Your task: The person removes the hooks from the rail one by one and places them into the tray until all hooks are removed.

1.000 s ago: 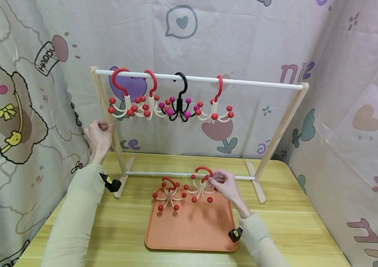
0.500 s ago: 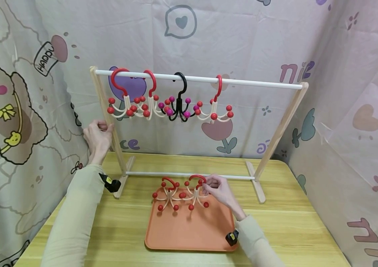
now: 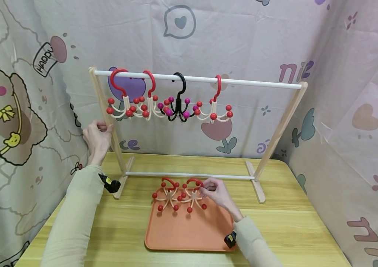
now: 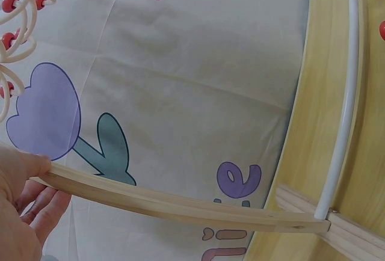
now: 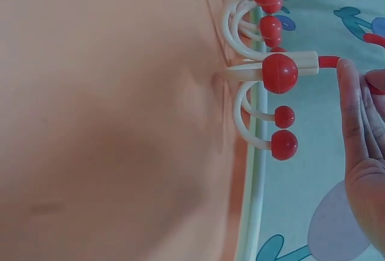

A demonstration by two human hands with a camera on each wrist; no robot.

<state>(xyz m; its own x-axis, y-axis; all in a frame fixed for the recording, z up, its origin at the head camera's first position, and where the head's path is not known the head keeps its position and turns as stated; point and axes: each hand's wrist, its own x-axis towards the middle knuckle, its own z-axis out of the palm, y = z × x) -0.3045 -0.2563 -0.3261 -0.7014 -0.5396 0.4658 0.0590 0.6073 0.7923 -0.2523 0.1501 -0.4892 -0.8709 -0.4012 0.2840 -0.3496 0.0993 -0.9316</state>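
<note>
My left hand (image 3: pixel 98 141) grips the left wooden post (image 3: pixel 117 148) of a small hanging rack. In the left wrist view, thumb and fingers lie on either side of that post (image 4: pixel 150 204). My right hand (image 3: pixel 218 193) pinches the red hook of a cream claw hanger (image 3: pixel 194 195) with red ball tips. The right wrist view has this hanger (image 5: pixel 307 62) upright, its lower arms right at the orange tray (image 3: pixel 189 230). Beside it on the tray stands a matching red-hooked hanger (image 3: pixel 170 194), their ball tips close together.
From the rack's white top bar (image 3: pixel 259 82) hang several claw hangers, red-hooked ones and a black one (image 3: pixel 178 104) with magenta balls. A white lower bar (image 3: pixel 149 174) runs behind the tray. Patterned cloth (image 3: pixel 342 148) encloses the wooden table (image 3: pixel 289 218).
My right hand has moved left and down with the held hanger, bringing it beside the other one at the tray. My left hand has stayed on the post.
</note>
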